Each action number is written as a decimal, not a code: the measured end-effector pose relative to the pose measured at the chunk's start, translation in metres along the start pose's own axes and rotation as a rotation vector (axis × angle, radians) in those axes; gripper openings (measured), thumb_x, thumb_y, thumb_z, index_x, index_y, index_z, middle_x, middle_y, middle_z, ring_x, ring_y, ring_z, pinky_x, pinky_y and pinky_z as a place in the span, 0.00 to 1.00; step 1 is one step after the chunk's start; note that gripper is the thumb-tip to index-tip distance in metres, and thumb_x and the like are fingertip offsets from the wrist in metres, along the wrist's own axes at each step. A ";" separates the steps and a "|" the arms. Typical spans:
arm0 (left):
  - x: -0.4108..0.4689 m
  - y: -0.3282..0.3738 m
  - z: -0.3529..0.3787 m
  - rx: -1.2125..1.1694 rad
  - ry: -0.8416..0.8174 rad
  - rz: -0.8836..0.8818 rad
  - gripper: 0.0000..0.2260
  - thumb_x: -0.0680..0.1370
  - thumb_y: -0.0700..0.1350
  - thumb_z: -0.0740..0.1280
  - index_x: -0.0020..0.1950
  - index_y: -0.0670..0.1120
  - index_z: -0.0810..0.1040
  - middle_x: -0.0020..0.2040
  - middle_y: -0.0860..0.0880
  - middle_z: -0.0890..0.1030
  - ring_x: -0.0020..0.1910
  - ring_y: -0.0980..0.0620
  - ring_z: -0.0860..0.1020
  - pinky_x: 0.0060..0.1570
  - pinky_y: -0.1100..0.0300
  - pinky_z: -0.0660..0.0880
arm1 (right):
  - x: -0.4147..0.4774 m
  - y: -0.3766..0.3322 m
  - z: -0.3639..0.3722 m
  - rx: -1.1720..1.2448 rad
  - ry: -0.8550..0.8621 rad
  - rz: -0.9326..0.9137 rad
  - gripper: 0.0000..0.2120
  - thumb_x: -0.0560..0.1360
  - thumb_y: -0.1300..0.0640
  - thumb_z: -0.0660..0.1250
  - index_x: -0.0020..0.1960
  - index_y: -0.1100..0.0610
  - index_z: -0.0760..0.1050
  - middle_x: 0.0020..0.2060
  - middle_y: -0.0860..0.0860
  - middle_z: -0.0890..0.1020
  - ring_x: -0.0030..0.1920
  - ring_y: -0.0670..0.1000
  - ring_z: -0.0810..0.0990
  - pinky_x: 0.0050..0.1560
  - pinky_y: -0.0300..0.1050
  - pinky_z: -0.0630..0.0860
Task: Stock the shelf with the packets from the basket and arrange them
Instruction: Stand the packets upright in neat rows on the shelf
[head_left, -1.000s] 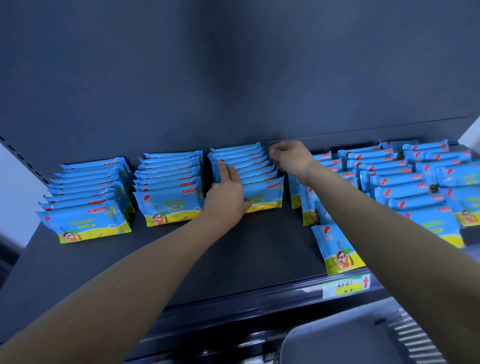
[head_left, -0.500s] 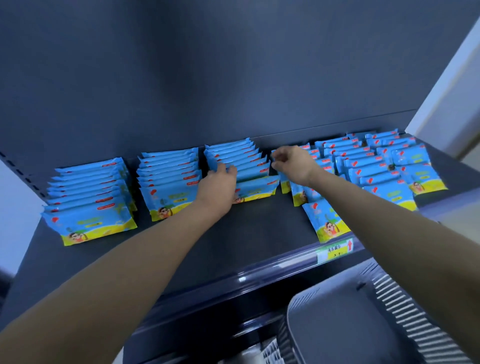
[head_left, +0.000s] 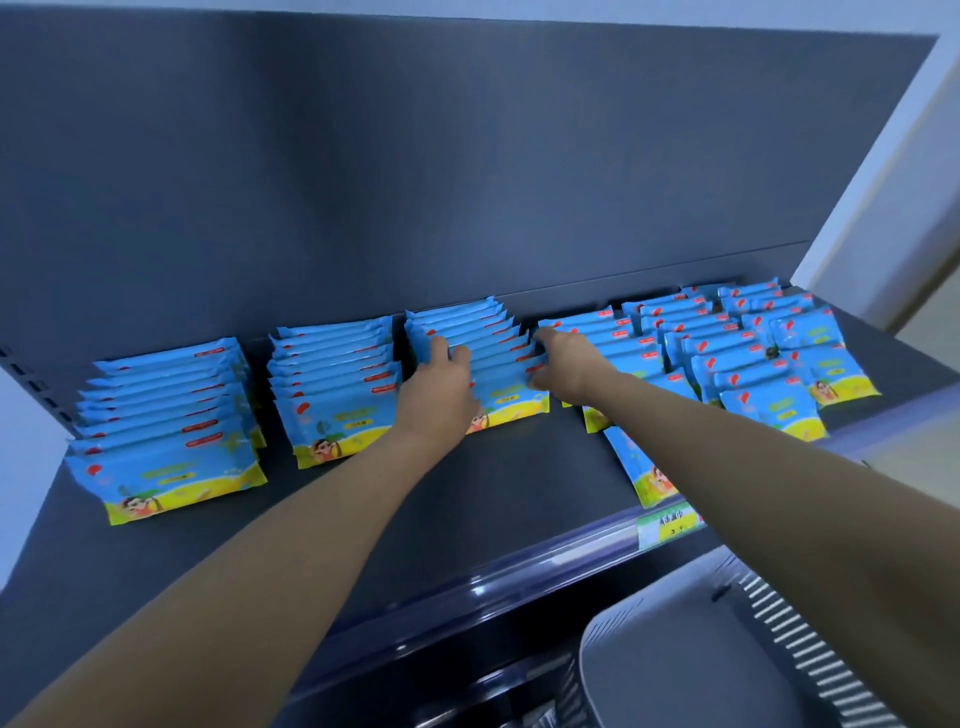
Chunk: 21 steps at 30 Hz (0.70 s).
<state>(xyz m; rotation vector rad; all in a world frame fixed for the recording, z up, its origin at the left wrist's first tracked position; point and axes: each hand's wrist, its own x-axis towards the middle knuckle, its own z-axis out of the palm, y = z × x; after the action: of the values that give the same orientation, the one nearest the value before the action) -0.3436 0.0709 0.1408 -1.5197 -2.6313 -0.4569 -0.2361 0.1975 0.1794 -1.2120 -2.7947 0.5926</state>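
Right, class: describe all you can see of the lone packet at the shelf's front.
The lone packet is a blue pouch with a yellow lower band and a cartoon figure. It lies flat and skewed on the shelf, ahead of the rows, behind the price label. The right forearm covers its upper right; no hand touches it.

A green-and-white price tag (head_left: 670, 526) sat on the front rail of the shelf (head_left: 519, 566), at about four o'clock in the view. Its top line carried dark Chinese characters that seemed to read 清洁湿巾; the small digits beneath were too blurred to read. The blue packets (head_left: 332, 415) bore red strips and yellow-green bands of print, none of it legible.
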 end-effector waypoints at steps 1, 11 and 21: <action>0.000 0.000 0.002 0.029 -0.003 -0.001 0.19 0.74 0.44 0.68 0.60 0.41 0.66 0.62 0.42 0.64 0.47 0.44 0.76 0.40 0.52 0.75 | 0.003 -0.001 0.002 -0.022 0.004 -0.006 0.14 0.72 0.62 0.65 0.56 0.62 0.68 0.49 0.59 0.77 0.43 0.57 0.74 0.39 0.46 0.71; 0.008 0.015 0.002 0.003 -0.024 -0.181 0.25 0.72 0.43 0.70 0.65 0.44 0.62 0.64 0.43 0.61 0.55 0.42 0.73 0.48 0.48 0.76 | 0.021 0.019 -0.004 -0.160 -0.006 -0.187 0.18 0.72 0.55 0.68 0.58 0.60 0.67 0.51 0.58 0.78 0.49 0.59 0.76 0.40 0.45 0.68; -0.021 0.035 -0.001 -0.126 0.122 -0.422 0.25 0.77 0.46 0.65 0.70 0.41 0.61 0.65 0.43 0.63 0.53 0.41 0.75 0.50 0.47 0.75 | 0.028 0.050 -0.024 -0.171 -0.006 -0.365 0.24 0.76 0.53 0.66 0.68 0.60 0.63 0.60 0.60 0.73 0.58 0.60 0.74 0.51 0.50 0.73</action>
<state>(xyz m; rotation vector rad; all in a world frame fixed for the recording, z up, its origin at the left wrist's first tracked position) -0.3031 0.0697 0.1456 -0.9144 -2.8656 -0.7277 -0.2168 0.2566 0.1802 -0.6852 -3.0109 0.3362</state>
